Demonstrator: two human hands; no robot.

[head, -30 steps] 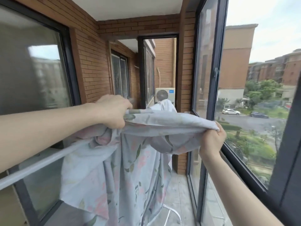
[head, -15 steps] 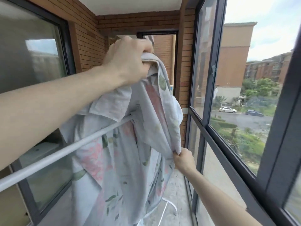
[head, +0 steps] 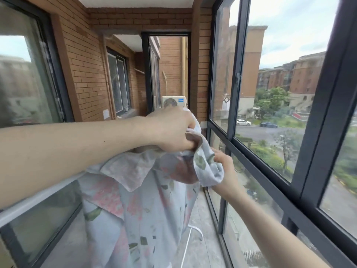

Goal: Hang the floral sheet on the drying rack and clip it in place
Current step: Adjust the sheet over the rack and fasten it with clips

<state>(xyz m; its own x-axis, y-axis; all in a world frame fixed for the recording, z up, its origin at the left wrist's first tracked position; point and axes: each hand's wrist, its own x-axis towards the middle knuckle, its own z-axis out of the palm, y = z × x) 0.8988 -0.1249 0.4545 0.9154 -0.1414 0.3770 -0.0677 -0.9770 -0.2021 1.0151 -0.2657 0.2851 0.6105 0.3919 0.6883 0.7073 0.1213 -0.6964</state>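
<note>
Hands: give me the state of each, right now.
Left hand: closed, gripping a bunched fold of the floral sheet.
Right hand: closed, pinching the sheet's edge lower down.

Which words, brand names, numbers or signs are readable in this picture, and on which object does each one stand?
None can be read.
Blue label strip on the white air-conditioner outdoor unit: too blurred to read.
Red banner by the street outside: too small to read.
The pale floral cotton sheet carries only a flower print.

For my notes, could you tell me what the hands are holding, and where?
Both hold the floral sheet: the left hand grips a bunched upper fold, the right hand its edge just beside.
</note>
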